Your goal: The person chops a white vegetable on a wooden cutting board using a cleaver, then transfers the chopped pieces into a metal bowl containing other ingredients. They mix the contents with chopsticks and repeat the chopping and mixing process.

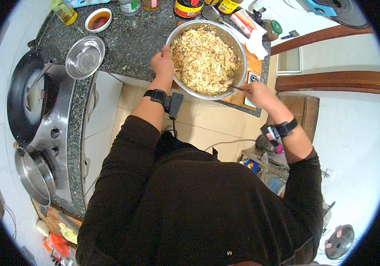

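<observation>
A large steel mixing bowl stands near the front edge of the counter, partly over a wooden board. It is filled with a pale, chopped food mixture flecked with brown and reddish bits. My left hand grips the bowl's left rim, thumb on top. In my right hand, at the lower right of the rim, is a thin dark utensil; its far end is blurred in the mixture, so its kind cannot be told. A phone lies beside the bowl, partly behind my right hand.
Left of the bowl are an empty steel dish and a white bowl of dark sauce. A black wok with a ladle sits on the stove. Jars, a steel spatula and a tissue pack line the back.
</observation>
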Demonstrator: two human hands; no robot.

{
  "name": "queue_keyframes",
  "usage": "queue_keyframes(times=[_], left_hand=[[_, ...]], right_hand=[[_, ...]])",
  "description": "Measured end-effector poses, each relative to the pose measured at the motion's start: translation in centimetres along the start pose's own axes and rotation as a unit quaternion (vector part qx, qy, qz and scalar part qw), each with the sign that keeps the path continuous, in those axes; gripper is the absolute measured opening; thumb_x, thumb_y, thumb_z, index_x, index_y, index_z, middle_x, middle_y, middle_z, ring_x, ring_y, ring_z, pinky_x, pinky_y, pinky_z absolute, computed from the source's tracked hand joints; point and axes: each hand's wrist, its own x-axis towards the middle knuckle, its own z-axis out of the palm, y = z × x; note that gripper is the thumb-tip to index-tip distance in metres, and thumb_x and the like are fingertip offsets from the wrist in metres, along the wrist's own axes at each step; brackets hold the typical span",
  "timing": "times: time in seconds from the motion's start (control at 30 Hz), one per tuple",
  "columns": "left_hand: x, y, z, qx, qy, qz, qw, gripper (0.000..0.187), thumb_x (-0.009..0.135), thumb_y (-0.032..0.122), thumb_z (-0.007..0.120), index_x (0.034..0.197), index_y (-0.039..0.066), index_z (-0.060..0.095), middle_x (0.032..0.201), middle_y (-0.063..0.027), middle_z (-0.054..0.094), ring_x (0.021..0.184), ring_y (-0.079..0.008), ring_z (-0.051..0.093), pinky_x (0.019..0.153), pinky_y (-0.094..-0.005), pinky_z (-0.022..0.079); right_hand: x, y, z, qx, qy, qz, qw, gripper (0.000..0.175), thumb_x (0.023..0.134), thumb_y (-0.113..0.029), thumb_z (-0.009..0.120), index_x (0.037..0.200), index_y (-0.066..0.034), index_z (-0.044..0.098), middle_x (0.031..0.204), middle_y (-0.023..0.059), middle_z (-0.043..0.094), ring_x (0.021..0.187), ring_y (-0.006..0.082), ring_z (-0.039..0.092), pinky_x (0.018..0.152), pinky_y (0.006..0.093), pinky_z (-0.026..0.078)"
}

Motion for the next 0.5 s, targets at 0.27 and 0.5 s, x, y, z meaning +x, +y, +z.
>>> queue_keyframes(times=[0.27, 0.5], left_hand=[[1.0, -0.4, -0.7, 0.067, -0.054, 0.018, 0.996, 0.051, 0.089, 0.042, 0.051, 0.063, -0.002, 0.052, 0.060, -0.0075, 0.051, 0.059, -0.0184, 0.045, 0.060, -0.0364, 0.039], [0.0, -1.1, -1.9, 0.012, -0.111, -0.058, 0.992, 0.053, 0.083, 0.049, 0.056, 0.099, -0.001, 0.051, 0.085, -0.0121, 0.054, 0.071, -0.0254, 0.056, 0.065, -0.0405, 0.046]], right_hand=[[9.1, -1.3, 0.2, -0.009, 0.177, 0.002, 0.984, 0.025, 0.082, -0.021, 0.052, 0.103, -0.0177, 0.065, 0.085, 0.0174, 0.064, 0.077, 0.0339, 0.062, 0.068, 0.0428, 0.050], [2.4, 2.2, -4.6, -0.049, 0.064, 0.122, 0.989, 0.025, 0.078, -0.022, 0.056, 0.101, -0.0208, 0.067, 0.086, 0.0153, 0.064, 0.079, 0.0300, 0.062, 0.072, 0.0384, 0.050]])
